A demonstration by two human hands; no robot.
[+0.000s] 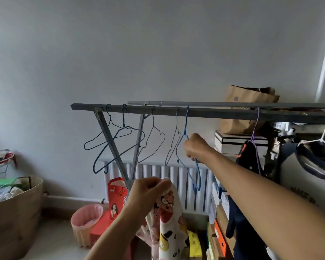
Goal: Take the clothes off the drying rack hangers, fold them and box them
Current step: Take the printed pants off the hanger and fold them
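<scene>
The left hand (148, 190) pinched the top edge of a cartoon-print garment (170, 228), which hung straight down below it, long axis vertical, already free of its hanger. The right hand (194, 147) reached farther and higher, fingers curled round the blue hanger (190, 166) hooked on the drying rack bar (176, 111); that hanger was bare, so the next move would likely turn on the garment in the nearer left hand. Four empty wire hangers (118, 143) hung to the left along the bar. To the right, a dark garment (249, 158) hung from a purple hanger (256, 132), well within the right arm's reach. At the near left stood a large tan basket (17, 212) with pale cloth and a green item inside; whether it was the box meant for the clothes could not be told.
</scene>
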